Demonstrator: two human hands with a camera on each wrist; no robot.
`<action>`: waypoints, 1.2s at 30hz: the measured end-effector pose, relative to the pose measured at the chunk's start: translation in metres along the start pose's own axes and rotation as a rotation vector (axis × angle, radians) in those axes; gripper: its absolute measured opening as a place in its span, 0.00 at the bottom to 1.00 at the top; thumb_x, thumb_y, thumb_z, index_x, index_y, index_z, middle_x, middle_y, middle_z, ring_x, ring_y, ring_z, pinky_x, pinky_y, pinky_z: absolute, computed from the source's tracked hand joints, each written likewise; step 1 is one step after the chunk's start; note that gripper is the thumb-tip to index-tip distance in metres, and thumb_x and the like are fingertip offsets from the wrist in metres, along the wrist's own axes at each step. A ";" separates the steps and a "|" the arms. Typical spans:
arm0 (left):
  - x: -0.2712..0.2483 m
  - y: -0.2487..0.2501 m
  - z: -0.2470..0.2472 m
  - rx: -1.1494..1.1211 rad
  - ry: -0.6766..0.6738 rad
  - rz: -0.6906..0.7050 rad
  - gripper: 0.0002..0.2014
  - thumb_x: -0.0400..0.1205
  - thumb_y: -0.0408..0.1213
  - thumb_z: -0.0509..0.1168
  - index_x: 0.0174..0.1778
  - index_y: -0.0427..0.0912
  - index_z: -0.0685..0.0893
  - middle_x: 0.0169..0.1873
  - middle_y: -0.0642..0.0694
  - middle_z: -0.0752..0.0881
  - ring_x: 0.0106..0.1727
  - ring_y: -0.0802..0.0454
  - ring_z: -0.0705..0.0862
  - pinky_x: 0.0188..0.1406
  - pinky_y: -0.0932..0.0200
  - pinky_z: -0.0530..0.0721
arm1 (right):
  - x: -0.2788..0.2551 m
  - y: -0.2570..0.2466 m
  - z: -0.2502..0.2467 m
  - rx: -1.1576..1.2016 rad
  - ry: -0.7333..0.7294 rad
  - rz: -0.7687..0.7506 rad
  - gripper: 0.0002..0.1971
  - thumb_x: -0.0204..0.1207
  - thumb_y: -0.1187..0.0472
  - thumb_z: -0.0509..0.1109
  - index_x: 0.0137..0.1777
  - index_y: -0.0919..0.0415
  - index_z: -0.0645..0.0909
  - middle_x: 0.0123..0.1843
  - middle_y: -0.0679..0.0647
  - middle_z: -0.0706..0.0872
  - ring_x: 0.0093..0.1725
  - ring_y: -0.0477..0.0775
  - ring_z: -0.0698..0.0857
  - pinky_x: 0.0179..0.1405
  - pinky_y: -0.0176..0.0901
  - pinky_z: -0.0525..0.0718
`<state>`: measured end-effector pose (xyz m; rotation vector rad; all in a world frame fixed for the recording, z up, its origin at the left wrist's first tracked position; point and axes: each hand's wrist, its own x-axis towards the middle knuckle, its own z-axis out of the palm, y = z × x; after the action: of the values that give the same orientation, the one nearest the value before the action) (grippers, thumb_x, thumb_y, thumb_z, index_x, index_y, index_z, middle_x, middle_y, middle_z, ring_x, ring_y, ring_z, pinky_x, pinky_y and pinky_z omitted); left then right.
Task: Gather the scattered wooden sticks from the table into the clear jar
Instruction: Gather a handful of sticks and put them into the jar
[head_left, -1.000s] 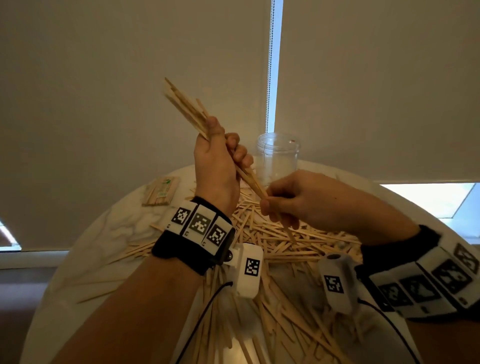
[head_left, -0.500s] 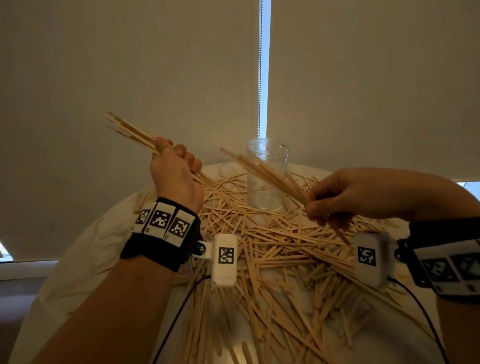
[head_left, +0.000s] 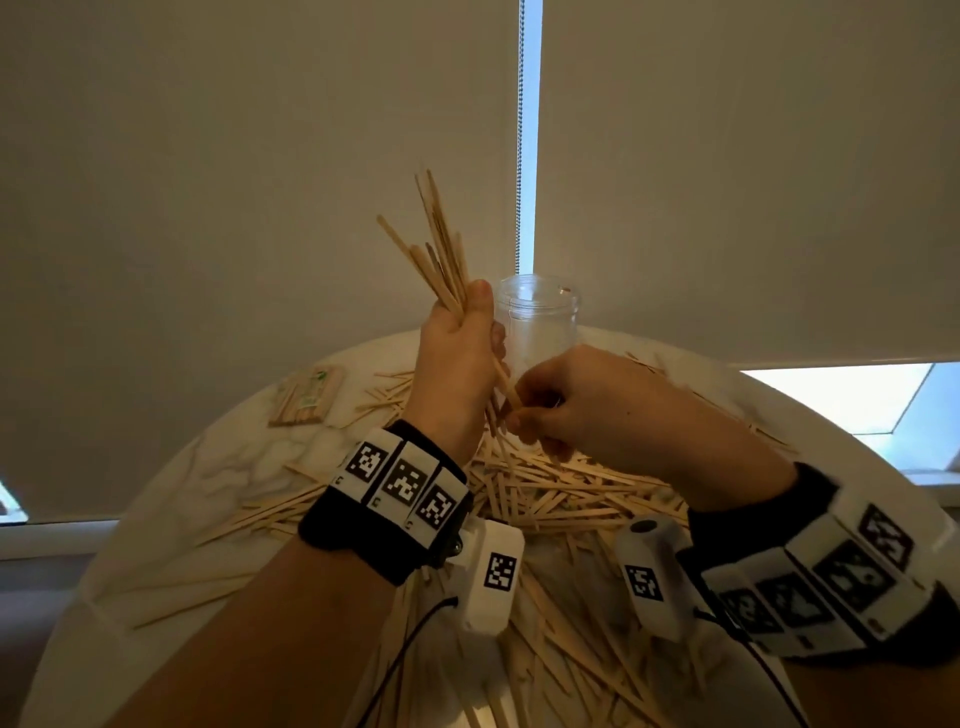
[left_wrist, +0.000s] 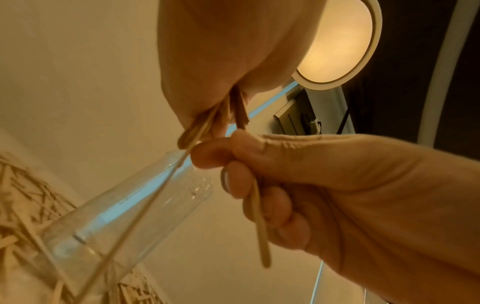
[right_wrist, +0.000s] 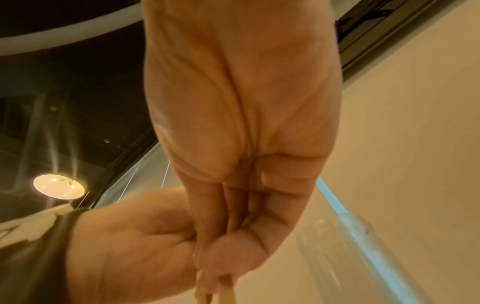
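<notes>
The bundle of sticks (head_left: 441, 254) stands nearly upright now in the left hand (head_left: 457, 358), fingers curled tight round its lower part, tops fanning out just left of the clear jar (head_left: 537, 322). The right hand (head_left: 576, 400) has come in to meet it, thumb and fingers pinched on the bottom ends of the sticks; the left wrist view shows one stick (left_wrist: 261, 226) running down through those curled fingers. That is the change: half a second ago the hands were well apart, each holding its own sloping handful, and now the two handfuls look merged into one, raised and tipped from slanting to almost vertical. For the task, my reading is that the person is squaring up a single bunch before dropping it in. The jar stands upright at the far side of the table (head_left: 171, 499), just behind both hands, and appears empty, so nothing is banked yet. Below, the scattered sticks (head_left: 566, 493) cover the tabletop in a thick heap, untouched, and a wrapped packet of sticks (head_left: 309, 395) lies off to the left. The camera has also swung slightly since then, so the jar sits more central.
</notes>
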<state>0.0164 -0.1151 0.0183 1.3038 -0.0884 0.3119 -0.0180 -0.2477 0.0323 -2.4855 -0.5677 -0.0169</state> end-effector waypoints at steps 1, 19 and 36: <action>0.000 0.000 0.001 -0.020 0.009 0.001 0.11 0.90 0.49 0.58 0.46 0.48 0.77 0.26 0.52 0.72 0.28 0.56 0.74 0.29 0.57 0.77 | 0.000 0.000 0.002 -0.008 -0.005 0.006 0.08 0.81 0.50 0.71 0.43 0.48 0.88 0.32 0.46 0.89 0.30 0.41 0.88 0.36 0.37 0.85; -0.034 0.010 0.016 0.438 -0.631 0.231 0.06 0.85 0.49 0.67 0.45 0.53 0.83 0.25 0.56 0.75 0.22 0.60 0.70 0.22 0.65 0.72 | -0.044 -0.023 -0.079 0.131 0.817 -0.248 0.22 0.89 0.45 0.54 0.80 0.47 0.69 0.75 0.40 0.76 0.71 0.36 0.76 0.69 0.35 0.76; -0.015 0.022 0.001 0.025 -0.200 0.261 0.17 0.90 0.51 0.56 0.38 0.46 0.72 0.23 0.54 0.70 0.22 0.56 0.66 0.20 0.60 0.67 | -0.022 -0.008 -0.050 0.316 0.242 -0.109 0.28 0.80 0.33 0.59 0.78 0.42 0.69 0.65 0.39 0.84 0.59 0.38 0.85 0.64 0.47 0.83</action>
<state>-0.0038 -0.1137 0.0360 1.3471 -0.4275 0.4049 -0.0354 -0.2778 0.0753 -2.1064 -0.5542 -0.2483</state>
